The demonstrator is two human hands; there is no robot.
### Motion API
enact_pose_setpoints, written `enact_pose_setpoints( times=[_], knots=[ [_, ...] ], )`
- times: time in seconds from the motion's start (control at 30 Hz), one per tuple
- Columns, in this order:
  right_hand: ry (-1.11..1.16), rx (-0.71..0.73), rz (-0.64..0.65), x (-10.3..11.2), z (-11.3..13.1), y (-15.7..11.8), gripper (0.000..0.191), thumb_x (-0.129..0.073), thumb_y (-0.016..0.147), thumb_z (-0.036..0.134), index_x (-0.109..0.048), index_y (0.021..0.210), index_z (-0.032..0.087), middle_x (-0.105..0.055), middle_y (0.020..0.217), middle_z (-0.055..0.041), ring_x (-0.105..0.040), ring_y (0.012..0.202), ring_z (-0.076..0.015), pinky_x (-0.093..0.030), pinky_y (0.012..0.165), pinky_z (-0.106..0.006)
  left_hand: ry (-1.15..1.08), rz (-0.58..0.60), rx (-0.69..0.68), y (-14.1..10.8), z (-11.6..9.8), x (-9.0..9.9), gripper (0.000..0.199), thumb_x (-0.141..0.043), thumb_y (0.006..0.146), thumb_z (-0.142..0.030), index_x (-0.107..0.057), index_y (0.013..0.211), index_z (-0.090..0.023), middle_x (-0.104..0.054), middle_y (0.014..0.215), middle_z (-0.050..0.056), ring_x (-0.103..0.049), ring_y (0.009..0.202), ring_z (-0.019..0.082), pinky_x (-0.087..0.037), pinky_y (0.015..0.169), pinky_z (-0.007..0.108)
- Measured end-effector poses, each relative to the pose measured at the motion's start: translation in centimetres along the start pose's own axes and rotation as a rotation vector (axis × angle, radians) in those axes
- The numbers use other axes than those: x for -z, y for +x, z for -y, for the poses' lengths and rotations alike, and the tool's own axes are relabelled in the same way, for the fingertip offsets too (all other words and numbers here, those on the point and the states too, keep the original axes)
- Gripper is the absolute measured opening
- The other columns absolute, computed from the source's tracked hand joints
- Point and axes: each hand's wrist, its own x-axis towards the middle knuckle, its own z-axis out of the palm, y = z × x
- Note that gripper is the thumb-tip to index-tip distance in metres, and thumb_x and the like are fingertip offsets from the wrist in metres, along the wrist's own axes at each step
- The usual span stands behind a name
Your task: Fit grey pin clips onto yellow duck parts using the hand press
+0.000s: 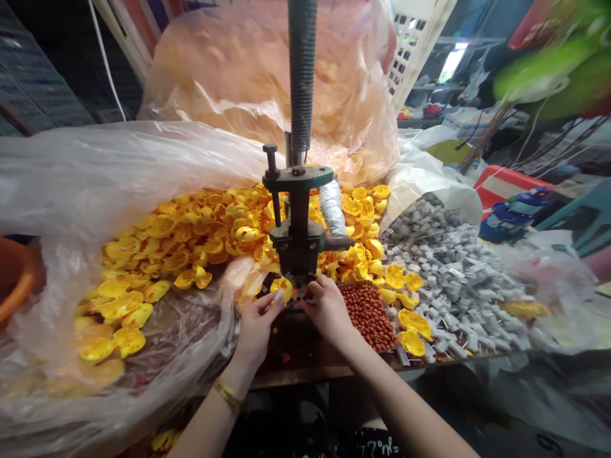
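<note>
Head view: the bare left hand [258,318] pinches a yellow rounded plastic shell [282,287]; the right's [329,310] curled fingertips hide their grip.

Orange tub [28,280] far L, white perforated crate [420,41] upper R, blue bag [508,219] nr teal chair [585,216] on R
</note>
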Motion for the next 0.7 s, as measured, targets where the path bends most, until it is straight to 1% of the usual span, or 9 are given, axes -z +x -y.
enact_pose_setpoints(
  times=[0.13, 0.2, 0.3, 0.37, 0.43, 0.47, 0.57, 0.63, 0.7],
  knots=[
    [-0.105, -0.109, 0.006, 1.6, -2.2, 1.9, 0.012, -0.070, 0.070, 0.017, -0.061, 0.063, 0.018, -0.061, 0.074, -0.0073, -0.056, 0.068, -0.0200, -0.044, 0.064, -0.031, 0.298, 0.103, -0.161, 3.0, -0.2, 0.0, 0.034, -0.074, 0.070, -0.040, -0.076, 0.091, -0.014, -0.070, 0.094, 0.009, -0.063, 0.088, 0.021, -0.048, 0.084, 0.033],
    [-0.032, -0.152, -0.130, 4.0, -3.6, 4.0, 0.016, -0.060, 0.081, 0.022, -0.061, 0.066, 0.018, -0.060, 0.066, -0.0052, -0.055, 0.062, -0.0181, -0.043, 0.060, -0.030, 0.359, 0.172, -0.187, 3.5, -0.3, 0.2, 0.029, -0.074, 0.070, -0.038, -0.076, 0.087, -0.015, -0.067, 0.094, 0.008, -0.062, 0.088, 0.021, -0.047, 0.085, 0.034],
    [0.248, -0.220, -0.420, 7.7, -4.1, 9.9, 0.025, -0.048, 0.091, 0.028, -0.065, 0.079, 0.015, -0.064, 0.071, -0.0064, -0.058, 0.064, -0.0165, -0.045, 0.061, -0.029, 0.448, 0.258, -0.234, 3.6, -0.4, 0.4, 0.026, -0.071, 0.073, -0.036, -0.075, 0.090, -0.017, -0.062, 0.098, 0.007, -0.060, 0.091, 0.020, -0.045, 0.090, 0.035],
    [0.553, -0.298, -0.309, 9.8, -2.7, 14.8, 0.031, -0.043, 0.096, 0.032, -0.066, 0.093, 0.012, -0.067, 0.078, -0.0082, -0.060, 0.063, -0.0142, -0.048, 0.058, -0.027, 0.495, 0.294, -0.265, 3.5, -0.4, 0.4, 0.023, -0.069, 0.075, -0.035, -0.074, 0.091, -0.018, -0.060, 0.101, 0.006, -0.058, 0.095, 0.020, -0.043, 0.093, 0.036],
    [0.749, -0.270, -0.106, 11.6, 0.1, 18.7, 0.039, -0.043, 0.096, 0.040, -0.067, 0.101, 0.009, -0.070, 0.084, -0.0102, -0.064, 0.066, -0.0121, -0.050, 0.058, -0.023, 0.536, 0.319, -0.294, 3.5, -0.5, 0.2, 0.018, -0.068, 0.076, -0.032, -0.073, 0.086, -0.018, -0.059, 0.102, 0.006, -0.056, 0.098, 0.020, -0.041, 0.095, 0.036],
    [0.790, -0.222, -0.077, 12.5, 1.8, 19.6, 0.050, -0.032, 0.099, 0.040, -0.066, 0.104, 0.004, -0.070, 0.091, -0.0107, -0.065, 0.070, -0.0090, -0.048, 0.062, -0.020, 0.553, 0.328, -0.307, 3.5, -0.6, 0.0, 0.016, -0.068, 0.076, -0.031, -0.072, 0.083, -0.018, -0.058, 0.102, 0.006, -0.056, 0.098, 0.020, -0.041, 0.096, 0.036],
    [0.818, 0.013, -0.158, 15.0, 6.4, 17.5, 0.070, -0.017, 0.095, 0.044, -0.065, 0.091, -0.006, -0.068, 0.089, -0.0074, -0.062, 0.062, -0.0008, -0.040, 0.060, -0.018, 0.588, 0.336, -0.328, 3.5, -0.7, -0.1, 0.011, -0.067, 0.076, -0.028, -0.071, 0.079, -0.019, -0.059, 0.101, 0.006, -0.055, 0.098, 0.021, -0.041, 0.095, 0.036],
    [0.835, 0.183, -0.298, 16.3, 8.2, 13.3, 0.045, -0.055, 0.085, 0.051, -0.063, 0.073, 0.009, -0.065, 0.066, 0.0000, -0.056, 0.047, -0.0031, -0.042, 0.049, -0.018, 0.589, 0.328, -0.326, 3.4, -0.7, 0.0, 0.010, -0.067, 0.074, -0.027, -0.070, 0.077, -0.019, -0.059, 0.103, 0.006, -0.055, 0.098, 0.021, -0.041, 0.095, 0.036],
    [0.822, 0.272, -0.289, 17.2, 8.8, 9.5, 0.035, -0.070, 0.077, 0.048, -0.054, 0.064, 0.019, -0.058, 0.055, 0.0031, -0.053, 0.046, -0.0086, -0.044, 0.045, -0.024, 0.576, 0.315, -0.307, 3.4, -0.6, 0.1, 0.011, -0.068, 0.072, -0.028, -0.070, 0.074, -0.018, -0.060, 0.103, 0.006, -0.056, 0.097, 0.021, -0.042, 0.095, 0.036]
  ],
)
